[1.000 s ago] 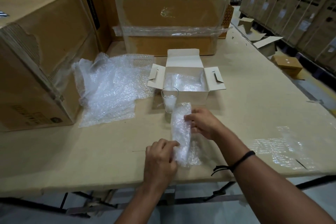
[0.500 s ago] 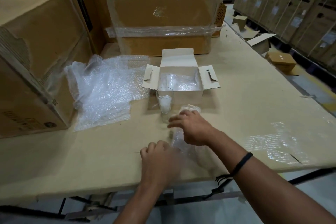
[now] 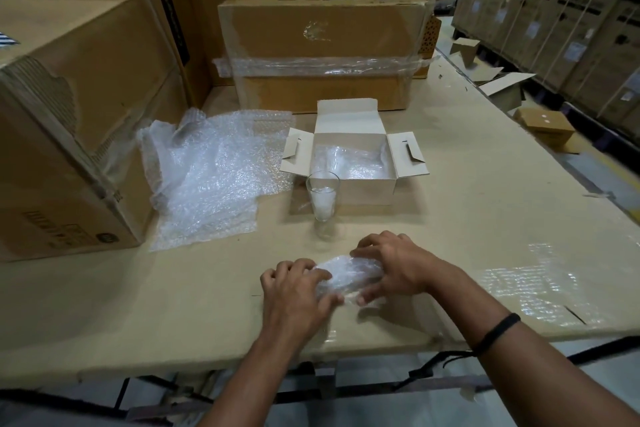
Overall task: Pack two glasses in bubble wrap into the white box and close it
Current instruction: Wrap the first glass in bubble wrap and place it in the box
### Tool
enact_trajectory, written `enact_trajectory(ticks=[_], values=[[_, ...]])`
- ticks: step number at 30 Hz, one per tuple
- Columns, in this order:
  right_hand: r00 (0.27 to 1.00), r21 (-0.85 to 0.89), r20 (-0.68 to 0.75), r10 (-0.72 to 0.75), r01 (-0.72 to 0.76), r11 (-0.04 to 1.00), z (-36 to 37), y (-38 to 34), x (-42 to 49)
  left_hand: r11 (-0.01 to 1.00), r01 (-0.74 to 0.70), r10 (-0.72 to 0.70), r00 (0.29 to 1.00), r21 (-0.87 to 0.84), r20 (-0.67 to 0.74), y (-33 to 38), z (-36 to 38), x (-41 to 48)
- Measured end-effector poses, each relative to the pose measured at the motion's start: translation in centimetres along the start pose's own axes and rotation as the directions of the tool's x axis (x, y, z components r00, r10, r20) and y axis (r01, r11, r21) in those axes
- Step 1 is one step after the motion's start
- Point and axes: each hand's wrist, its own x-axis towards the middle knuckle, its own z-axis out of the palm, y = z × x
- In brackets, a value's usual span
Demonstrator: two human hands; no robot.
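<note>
The small open cardboard box (image 3: 360, 189) is plain white inside and out, and the tall clear drinking glass (image 3: 322, 206) shows white filling. The loose sheet of bubble wrap (image 3: 211, 177) and the small bubble-wrapped bundle (image 3: 348, 276) are translucent whitish with a fine dotted bubble pattern. The flat cardboard surface (image 3: 450, 225) is pale tan, the large taped corrugated carton (image 3: 322, 35) brown, and the thin wristband (image 3: 497, 329) black.

Warehouse: stacked cartons (image 3: 554, 10), cardboard-topped packing table (image 3: 485, 218).
</note>
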Motion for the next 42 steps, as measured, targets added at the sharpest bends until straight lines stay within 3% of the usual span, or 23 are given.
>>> enact_trajectory(ticks=[2,6,10,15,19,21,28,34,36,38,40,42], values=[[1.000,-0.076,-0.009,-0.007,0.006,0.997,0.1,-0.3,0.0,0.998,-0.033,0.028,0.994,-0.051,-0.102,-0.5,0.4,0.7],[0.980,-0.120,-0.195,-0.033,0.009,0.993,-0.1,-0.7,0.8,0.989,0.004,-0.034,0.978,-0.147,-0.207,-0.7,0.3,2.1],[0.964,-0.192,-0.256,-0.071,0.021,0.981,-0.5,-1.3,1.5,0.982,0.034,-0.072,0.978,-0.187,-0.197,-0.6,0.0,3.7],[0.896,-0.112,-0.430,-0.110,0.068,0.991,-0.1,-1.2,2.0,0.962,-0.041,0.007,0.992,-0.271,-0.127,-1.3,1.0,5.3],[0.937,-0.169,-0.299,-0.179,0.133,0.977,0.4,-0.7,2.0,0.962,-0.067,0.032,0.990,-0.263,-0.135,-2.1,1.5,5.9],[0.981,-0.068,-0.181,-0.067,0.056,0.996,-0.3,-1.1,1.8,0.957,-0.086,0.062,0.993,-0.276,-0.097,-2.3,1.3,6.1],[0.989,-0.135,-0.047,0.143,-0.148,0.980,-1.6,-3.2,3.1,0.940,-0.169,0.205,0.974,-0.297,0.094,-3.5,0.4,6.5],[0.963,-0.340,-0.162,0.214,-0.258,0.904,-1.4,-5.1,4.2,0.928,-0.214,0.271,0.949,-0.303,0.159,-4.4,0.6,7.3],[0.953,-0.297,-0.172,0.250,-0.292,0.909,-1.2,-5.2,4.0,0.902,-0.205,0.283,0.945,-0.381,0.162,-4.5,0.4,7.5],[0.927,-0.160,-0.174,0.333,-0.361,0.919,-1.4,-4.6,3.6,0.776,-0.095,0.194,0.977,-0.624,0.093,-4.7,0.0,7.6],[0.854,0.145,-0.270,0.444,-0.420,0.896,-2.4,-3.2,3.0,0.664,0.021,0.012,0.999,-0.748,0.038,-4.9,-0.1,8.6],[0.737,0.593,-0.356,0.574,-0.297,0.748,-4.2,-1.8,2.4,0.690,0.103,-0.152,0.988,-0.716,-0.005,-5.2,0.4,10.3]])
